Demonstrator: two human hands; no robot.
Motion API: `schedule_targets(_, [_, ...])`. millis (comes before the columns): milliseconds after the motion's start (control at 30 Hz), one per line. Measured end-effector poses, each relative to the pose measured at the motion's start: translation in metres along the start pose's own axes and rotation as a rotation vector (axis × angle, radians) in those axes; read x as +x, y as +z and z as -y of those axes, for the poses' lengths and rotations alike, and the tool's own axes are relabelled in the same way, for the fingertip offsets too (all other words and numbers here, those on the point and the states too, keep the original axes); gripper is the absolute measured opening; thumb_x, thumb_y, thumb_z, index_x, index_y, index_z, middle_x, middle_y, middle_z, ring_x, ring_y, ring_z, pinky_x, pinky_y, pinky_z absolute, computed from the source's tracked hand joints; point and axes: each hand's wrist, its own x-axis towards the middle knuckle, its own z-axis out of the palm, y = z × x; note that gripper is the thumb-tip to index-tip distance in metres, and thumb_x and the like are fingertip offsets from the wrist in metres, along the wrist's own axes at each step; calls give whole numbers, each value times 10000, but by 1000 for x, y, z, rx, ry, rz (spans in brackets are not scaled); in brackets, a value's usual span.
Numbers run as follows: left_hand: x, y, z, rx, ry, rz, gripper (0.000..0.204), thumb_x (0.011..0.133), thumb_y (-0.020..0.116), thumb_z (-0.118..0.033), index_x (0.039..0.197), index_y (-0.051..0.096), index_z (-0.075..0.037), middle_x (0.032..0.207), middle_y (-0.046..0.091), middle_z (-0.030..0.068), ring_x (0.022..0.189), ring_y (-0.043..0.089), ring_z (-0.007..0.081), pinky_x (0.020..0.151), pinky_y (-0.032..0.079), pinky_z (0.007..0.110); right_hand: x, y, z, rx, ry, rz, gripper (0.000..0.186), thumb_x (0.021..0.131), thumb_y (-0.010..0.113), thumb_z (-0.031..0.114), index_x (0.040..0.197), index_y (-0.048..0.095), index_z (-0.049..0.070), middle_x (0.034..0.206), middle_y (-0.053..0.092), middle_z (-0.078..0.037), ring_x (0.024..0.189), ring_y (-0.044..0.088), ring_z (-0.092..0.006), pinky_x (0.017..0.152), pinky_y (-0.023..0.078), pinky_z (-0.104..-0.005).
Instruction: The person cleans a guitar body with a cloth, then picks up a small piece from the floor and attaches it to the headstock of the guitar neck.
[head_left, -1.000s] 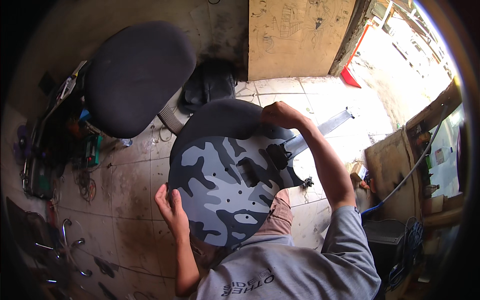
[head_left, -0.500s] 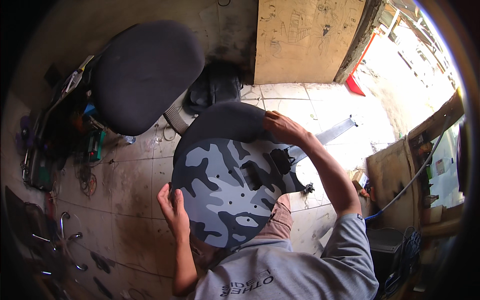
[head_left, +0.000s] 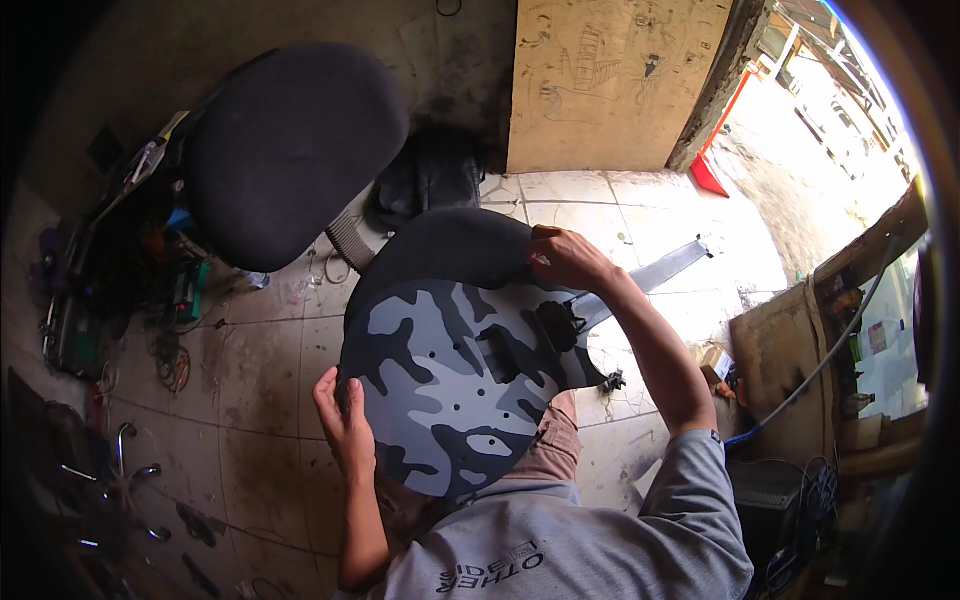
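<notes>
A guitar-shaped body (head_left: 417, 400) in grey camouflage, with small holes and dark cut-outs, lies over my lap and against a black cushioned seat (head_left: 430, 245). My left hand (head_left: 345, 410) grips the body's left edge, thumb on the near side, fingertips partly hidden. My right hand (head_left: 565, 255) is at the top, where the black seat meets the body's upper rim, its fingers curled; what is between them is hidden. A long pale metal bar (head_left: 655, 270) runs up to the right beneath my right forearm.
A black chair backrest (head_left: 290, 150) stands upper left, a black bag (head_left: 430, 170) behind. Cluttered equipment (head_left: 120, 260) lines the left wall, a chair base (head_left: 130, 475) below it. A drawn-on board (head_left: 610, 80) stands by the open doorway. A cabinet (head_left: 775, 360) and cables (head_left: 810, 510) are at right.
My right hand has shifted slightly along the top rim and its fingers have curled differently. My left hand stays on the body's edge. The view has moved a little.
</notes>
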Motion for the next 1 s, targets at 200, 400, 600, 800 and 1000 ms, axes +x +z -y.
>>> schedule_targets(200, [-1,1,-5,-17,-5,3,443,1062,621,-237,1409,479,-2,1415,547,204,1277,542,261,1102,413,377,7,9,2,-362,-158,45,72,836,643,32,844,692,-19,969,661,-148,951,678,-341,829,573,-419])
schedule_targets(400, [0,0,-2,23,17,-16,446,1066,614,-249,1413,479,-3,1422,550,208,1287,545,267,1111,407,379,2,20,-10,-338,-139,-28,114,846,643,39,924,619,-40,1015,597,-184,987,646,-339,873,563,-397])
schedule_targets(600, [-1,0,-5,0,-12,13,441,1071,603,-240,1415,480,6,1431,543,207,1307,530,263,1122,396,371,-2,12,-23,-221,-79,-17,121,887,653,57,928,570,-22,953,560,-172,918,606,-322,828,540,-402])
schedule_targets(800, [1,-1,3,7,13,4,449,1067,613,-256,1404,492,15,1415,547,202,1302,531,273,1124,391,382,0,-10,-32,-1,108,-120,183,951,665,153,945,600,-18,939,608,-191,946,642,-362,826,534,-443])
schedule_targets(1000, [1,-1,0,-17,-12,7,443,1067,606,-241,1404,492,22,1426,526,196,1351,486,278,1158,357,390,0,-16,-13,38,181,9,304,947,705,292,915,676,-9,867,685,-186,845,679,-376,775,538,-449])
